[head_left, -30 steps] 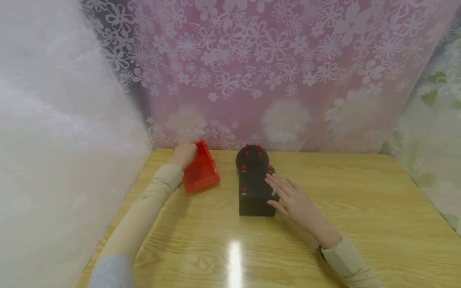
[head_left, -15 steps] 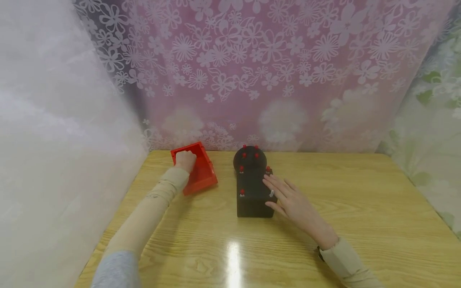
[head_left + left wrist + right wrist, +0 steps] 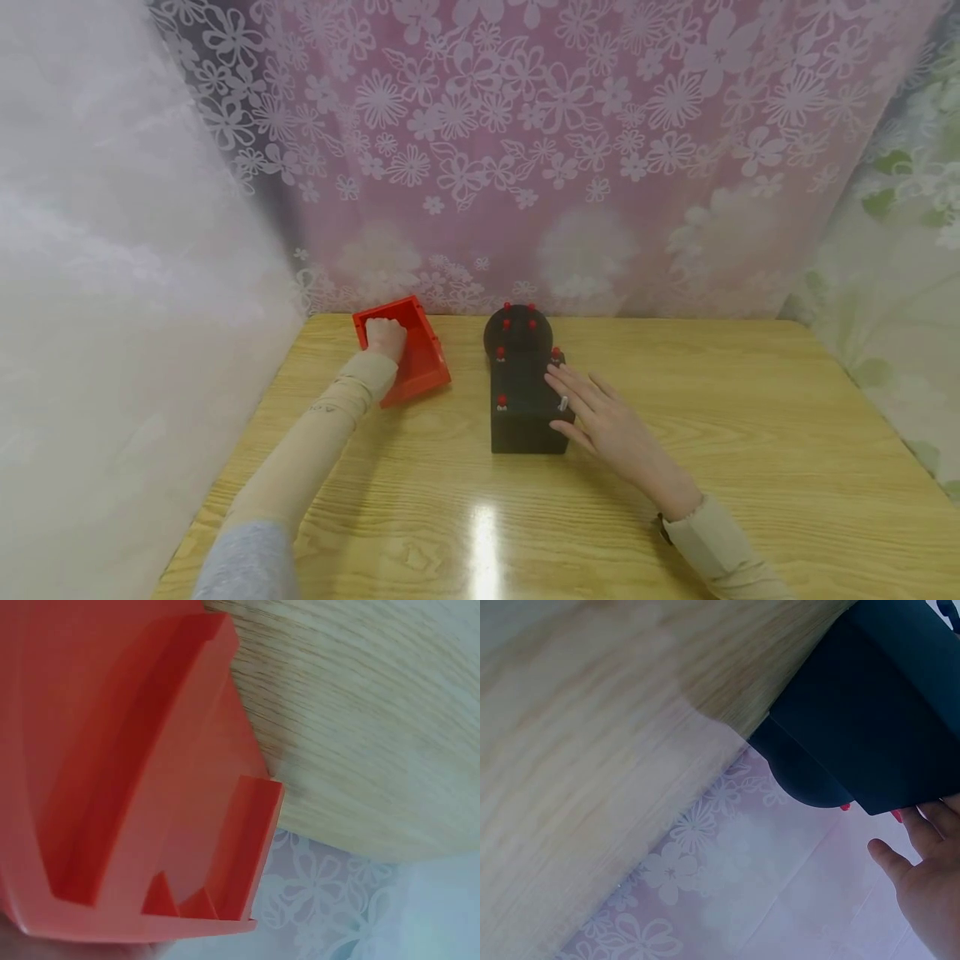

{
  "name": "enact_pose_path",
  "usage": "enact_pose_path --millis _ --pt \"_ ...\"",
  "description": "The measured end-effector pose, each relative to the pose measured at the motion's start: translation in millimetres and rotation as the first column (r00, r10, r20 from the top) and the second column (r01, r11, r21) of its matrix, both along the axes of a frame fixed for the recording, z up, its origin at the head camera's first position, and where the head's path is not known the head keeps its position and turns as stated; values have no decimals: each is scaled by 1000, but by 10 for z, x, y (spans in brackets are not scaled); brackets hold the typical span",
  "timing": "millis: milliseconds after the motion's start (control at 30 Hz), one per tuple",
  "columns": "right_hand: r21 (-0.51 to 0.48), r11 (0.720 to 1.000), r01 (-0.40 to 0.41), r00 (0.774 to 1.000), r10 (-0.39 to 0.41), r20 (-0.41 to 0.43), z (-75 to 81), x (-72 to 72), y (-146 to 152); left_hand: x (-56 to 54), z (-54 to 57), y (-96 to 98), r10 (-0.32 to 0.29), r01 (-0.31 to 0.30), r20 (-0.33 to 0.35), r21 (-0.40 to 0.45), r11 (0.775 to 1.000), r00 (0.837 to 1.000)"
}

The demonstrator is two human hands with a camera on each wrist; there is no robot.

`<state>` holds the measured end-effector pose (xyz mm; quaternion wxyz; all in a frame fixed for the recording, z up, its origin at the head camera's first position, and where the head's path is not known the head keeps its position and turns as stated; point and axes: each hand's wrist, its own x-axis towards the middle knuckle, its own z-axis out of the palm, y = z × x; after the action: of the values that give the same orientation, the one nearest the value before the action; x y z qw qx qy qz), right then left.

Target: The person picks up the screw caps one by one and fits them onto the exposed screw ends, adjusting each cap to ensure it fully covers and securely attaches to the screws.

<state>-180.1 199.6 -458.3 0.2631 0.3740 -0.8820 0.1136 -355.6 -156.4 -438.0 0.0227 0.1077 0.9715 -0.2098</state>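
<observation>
In the head view, my left hand (image 3: pixel 387 338) reaches into a red plastic bin (image 3: pixel 423 372) at the back left, its fingers pointing down. Those fingertips are hidden, and I cannot tell whether they hold anything. The left wrist view shows the bin's ribbed outer side (image 3: pixel 176 795) close up. My right hand (image 3: pixel 611 425) lies with extended fingers along the right edge of a black block (image 3: pixel 528 429) with a round black part (image 3: pixel 517 335) behind it. Small red knobs (image 3: pixel 502 401) stand on both black parts. Beside the right fingers, a bare silver bolt (image 3: pixel 564 403) sticks up.
Everything stands on a wood-grain table (image 3: pixel 420 508). A pink flowered curtain (image 3: pixel 480 167) hangs along its back edge. A pale sheet (image 3: pixel 127 292) closes off the left side, a leaf-patterned one (image 3: pixel 892 333) the right.
My left hand has moved from the bin's back rim down and slightly toward me, into its inside. The right hand keeps its place on the black block. The head view has shifted slightly.
</observation>
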Motion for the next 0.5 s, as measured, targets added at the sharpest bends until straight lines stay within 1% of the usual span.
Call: enact_pose_path --millis 100,167,233,367,500 --pt "0 1000 2 1000 -2 0 -3 3 2 -16 15 -4 -33 35 -47 56 998 998" --pt "-4 1000 -2 1000 2 -5 -7 3 4 -26 29 -3 -42 46 -59 73 996 997" --pt "-9 1000 -7 1000 7 -10 -9 3 3 -28 36 -3 -32 35 -45 60 998 998" --pt "-10 1000 -10 1000 10 -20 -14 0 -4 -19 27 -17 -7 6 13 13 1000 1000" --pt "-5 1000 -11 1000 11 -22 -16 2 -8 -19 2 -39 -6 6 22 19 1000 1000"
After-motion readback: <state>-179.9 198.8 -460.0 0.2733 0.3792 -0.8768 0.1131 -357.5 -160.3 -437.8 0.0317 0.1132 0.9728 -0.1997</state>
